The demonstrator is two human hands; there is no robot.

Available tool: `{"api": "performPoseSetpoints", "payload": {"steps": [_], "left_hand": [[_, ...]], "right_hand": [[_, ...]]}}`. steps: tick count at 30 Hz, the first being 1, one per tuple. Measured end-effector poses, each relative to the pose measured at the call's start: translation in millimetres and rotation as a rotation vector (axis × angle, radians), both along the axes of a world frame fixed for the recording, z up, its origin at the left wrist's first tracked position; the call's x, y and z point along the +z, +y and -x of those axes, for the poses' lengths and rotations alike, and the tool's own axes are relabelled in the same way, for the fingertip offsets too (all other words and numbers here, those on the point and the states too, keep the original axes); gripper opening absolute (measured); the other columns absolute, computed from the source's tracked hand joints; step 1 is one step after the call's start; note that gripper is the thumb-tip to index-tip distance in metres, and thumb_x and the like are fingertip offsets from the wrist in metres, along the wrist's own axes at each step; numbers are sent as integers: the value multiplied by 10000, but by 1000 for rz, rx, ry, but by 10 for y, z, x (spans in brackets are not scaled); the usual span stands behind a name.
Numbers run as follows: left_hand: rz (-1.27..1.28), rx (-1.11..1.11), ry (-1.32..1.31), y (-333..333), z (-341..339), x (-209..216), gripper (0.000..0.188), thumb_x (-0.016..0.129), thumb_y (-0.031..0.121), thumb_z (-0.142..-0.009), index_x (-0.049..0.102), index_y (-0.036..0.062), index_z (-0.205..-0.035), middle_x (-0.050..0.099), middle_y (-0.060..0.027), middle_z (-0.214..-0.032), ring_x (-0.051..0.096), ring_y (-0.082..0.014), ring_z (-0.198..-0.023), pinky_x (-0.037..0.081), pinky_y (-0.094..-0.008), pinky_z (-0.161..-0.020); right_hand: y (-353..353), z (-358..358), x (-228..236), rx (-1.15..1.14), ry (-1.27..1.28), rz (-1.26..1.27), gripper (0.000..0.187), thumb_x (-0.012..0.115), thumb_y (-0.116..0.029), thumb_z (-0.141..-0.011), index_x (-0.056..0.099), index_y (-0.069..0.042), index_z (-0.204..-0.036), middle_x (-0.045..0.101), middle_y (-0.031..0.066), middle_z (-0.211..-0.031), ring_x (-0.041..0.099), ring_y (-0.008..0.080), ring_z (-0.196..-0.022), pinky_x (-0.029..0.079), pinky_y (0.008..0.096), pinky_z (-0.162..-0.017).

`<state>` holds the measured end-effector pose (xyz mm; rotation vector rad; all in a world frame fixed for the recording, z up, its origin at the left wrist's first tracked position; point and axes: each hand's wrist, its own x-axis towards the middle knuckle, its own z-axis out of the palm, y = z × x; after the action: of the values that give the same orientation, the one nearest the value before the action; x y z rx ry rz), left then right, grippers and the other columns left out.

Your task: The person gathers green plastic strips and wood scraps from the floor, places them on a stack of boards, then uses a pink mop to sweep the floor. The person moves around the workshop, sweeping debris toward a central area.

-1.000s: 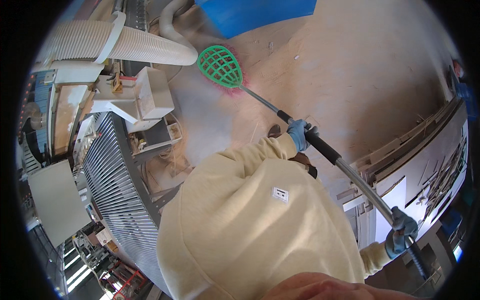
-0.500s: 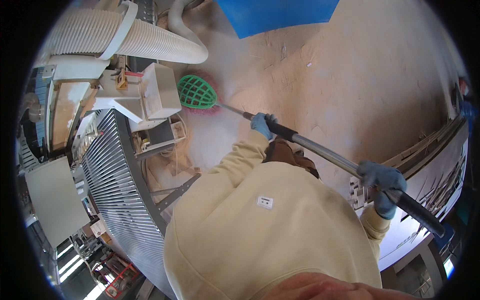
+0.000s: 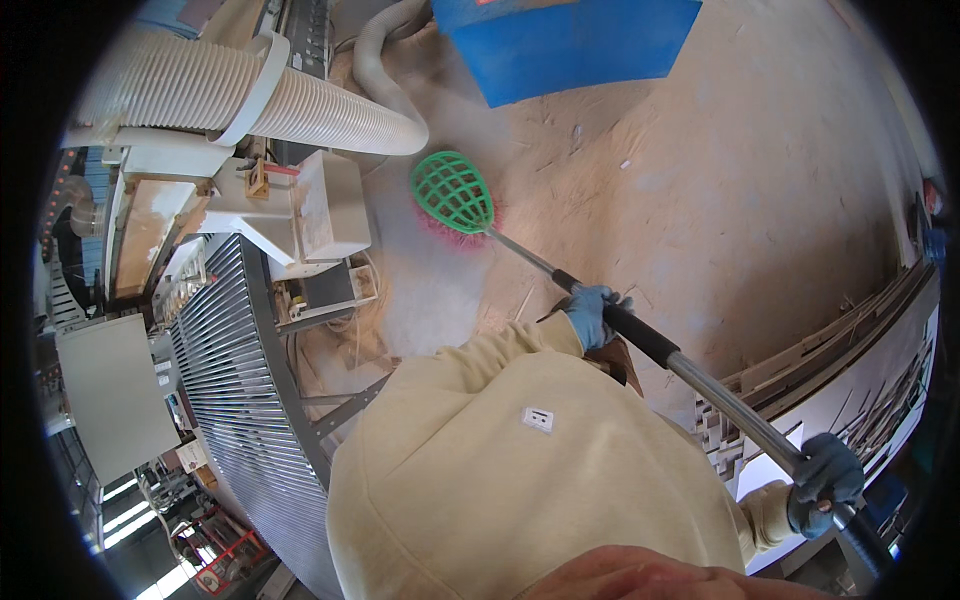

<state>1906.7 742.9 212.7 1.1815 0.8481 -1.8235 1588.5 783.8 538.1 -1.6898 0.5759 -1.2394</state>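
A broom with a green lattice head and pink bristles rests on the dusty floor ahead of me. Its long metal handle, with dark grip sleeves, runs diagonally from there toward my lower right. My left hand, in a blue-grey glove, is wrapped round the dark sleeve nearer the broom head. Farther up the pole, my right hand is closed round it near its upper end, also gloved. The pole's tip fades into shadow at the picture's edge.
Left of the broom stand a white machine housing and a ribbed metal roller table. A thick white hose curves above them. A blue panel stands ahead. Stacked boards lie to the right. Sawdust covers the floor.
The broom head has slid right across the floor, away from the white machine housing. Both hands have shifted right and back toward me with the handle, still gripping it.
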Motion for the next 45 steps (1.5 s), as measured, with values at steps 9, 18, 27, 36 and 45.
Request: {"api": "performPoseSetpoints", "payload": {"steps": [9,18,27,36,45], "left_hand": [[159,119,-268,-732,139,-152,81,550,85,-899,534,29,-842,569,-152,-843,641,-337,-790,599,-470,-715],[329,109,-476,-2404,-1989,-612,100,553,23,-866,501,31,-952,580,-143,-787,615,-297,-635,588,-430,-616],[399,64,-583,-4493,-4315,-1093,227,650,112,-907,509,40,-1069,633,-152,-865,681,-301,-726,625,-417,-654],[224,229,-156,-4349,-4120,-1011,235,620,189,-960,496,46,-1099,645,-193,-948,687,-314,-786,624,-425,-677],[201,404,186,-3431,-3168,-892,82,604,150,-916,624,73,-898,668,-63,-804,688,-237,-761,606,-358,-686]], "right_hand": [[-117,71,-255,-180,-62,-37,193,731,-257,-911,591,-126,-933,591,37,-590,590,232,-545,454,400,-574],[-1385,-1998,-891,-99,-249,-16,185,686,-1,-877,514,-67,-871,659,156,-749,661,345,-734,512,587,-826],[-3366,-4723,-1784,-125,-161,-5,135,649,27,-929,524,-22,-919,696,167,-934,702,346,-938,509,546,-941],[-3610,-5036,-1677,-61,89,-20,111,637,51,-885,580,-10,-959,700,168,-881,717,338,-871,557,463,-868],[-2733,-3572,191,-176,91,-182,219,732,-177,-893,526,-103,-905,624,43,-605,682,283,-663,532,536,-660]]}}
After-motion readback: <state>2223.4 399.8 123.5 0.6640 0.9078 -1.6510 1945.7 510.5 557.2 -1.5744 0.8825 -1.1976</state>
